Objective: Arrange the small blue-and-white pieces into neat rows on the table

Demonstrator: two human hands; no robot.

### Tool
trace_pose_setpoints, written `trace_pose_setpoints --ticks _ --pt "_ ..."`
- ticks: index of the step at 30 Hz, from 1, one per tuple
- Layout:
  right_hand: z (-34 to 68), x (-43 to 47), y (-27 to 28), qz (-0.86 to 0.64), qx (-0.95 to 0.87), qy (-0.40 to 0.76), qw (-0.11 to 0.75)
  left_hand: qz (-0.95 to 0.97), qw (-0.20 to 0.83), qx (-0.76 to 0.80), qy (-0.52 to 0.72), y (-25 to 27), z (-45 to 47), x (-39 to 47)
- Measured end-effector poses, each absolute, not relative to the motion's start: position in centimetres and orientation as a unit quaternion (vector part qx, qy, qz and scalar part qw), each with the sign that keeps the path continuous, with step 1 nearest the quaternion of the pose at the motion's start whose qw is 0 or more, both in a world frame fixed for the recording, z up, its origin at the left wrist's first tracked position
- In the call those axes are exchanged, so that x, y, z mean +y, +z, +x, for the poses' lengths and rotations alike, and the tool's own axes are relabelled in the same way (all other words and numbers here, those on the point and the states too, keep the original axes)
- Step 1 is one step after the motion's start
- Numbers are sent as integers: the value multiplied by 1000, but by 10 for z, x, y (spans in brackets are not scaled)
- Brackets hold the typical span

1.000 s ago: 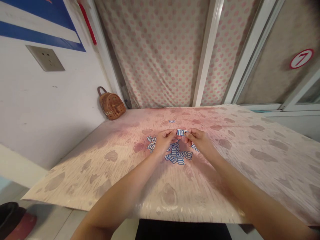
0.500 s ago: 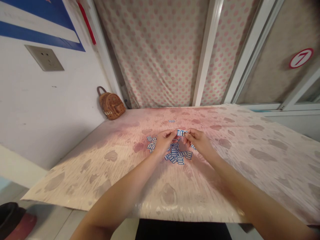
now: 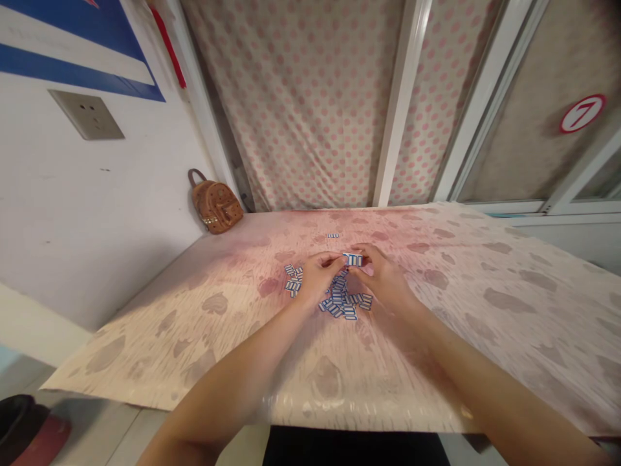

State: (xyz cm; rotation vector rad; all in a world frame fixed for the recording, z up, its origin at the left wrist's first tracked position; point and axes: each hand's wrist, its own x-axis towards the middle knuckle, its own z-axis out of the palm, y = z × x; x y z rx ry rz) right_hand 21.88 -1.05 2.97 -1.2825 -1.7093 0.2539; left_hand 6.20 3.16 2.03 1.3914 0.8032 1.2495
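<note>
My left hand (image 3: 321,275) pinches a small blue-and-white piece (image 3: 354,260) by its left end, thumb in front. It shows pale panels edged in blue; its exact kind I cannot make out. Around its right end, the thumb and fingers of my right hand (image 3: 383,275) are spread apart, with the thumb below and the forefinger above. Under both hands lies a loose pile of similar pieces (image 3: 339,301), partly hidden by them. More such pieces (image 3: 293,279) lie left of my left hand, and a short row (image 3: 332,235) sits farther back.
A patterned cloth covers the table (image 3: 213,349). At the back left corner a small brown backpack (image 3: 218,206) leans by the wall, which has a socket (image 3: 87,115). Behind the table hangs a dotted curtain (image 3: 310,103). A dark and red object (image 3: 32,430) stands on the floor at left.
The fingers of my right hand have come off the piece's right end and spread apart, uncovering more of it. My left hand keeps its pinch almost in place.
</note>
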Motion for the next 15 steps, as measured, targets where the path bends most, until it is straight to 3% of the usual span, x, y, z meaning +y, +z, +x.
trace_pose_setpoints --ticks 6,15 --pt "220 -10 29 -504 -756 1 419 555 558 326 524 23 66 27" --pt "217 -14 33 -514 -763 -49 389 556 559 321 526 23 68 26"
